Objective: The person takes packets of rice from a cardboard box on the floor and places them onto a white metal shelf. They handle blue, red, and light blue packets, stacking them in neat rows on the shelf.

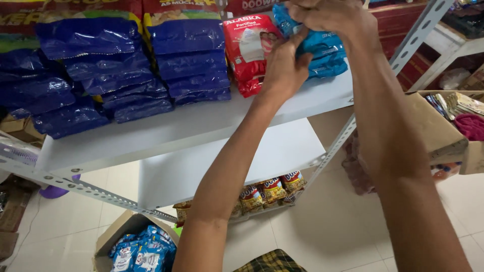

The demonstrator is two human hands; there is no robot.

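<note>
While both arms reach up, the left hand [285, 65] and right hand [327, 17] pinch the light-blue packets [322, 50] with closed fingers on the white shelf [201, 126], beside red packets [249, 50]. Stacking looks underway; next, square them neatly.

Left hand [283, 68]: raised to the upper shelf, fingers pinching the light blue packets [317, 48].
Right hand [330, 17]: on top of the same packets, fingers curled over them.
Red packets [248, 48]: just left of the light blue ones, leaning.
Dark blue packets [126, 70]: stacked in rows further left.
White shelf [191, 123]: carries all the packets.
Cardboard box [136, 242]: on the floor below, with blue packets inside.
</note>
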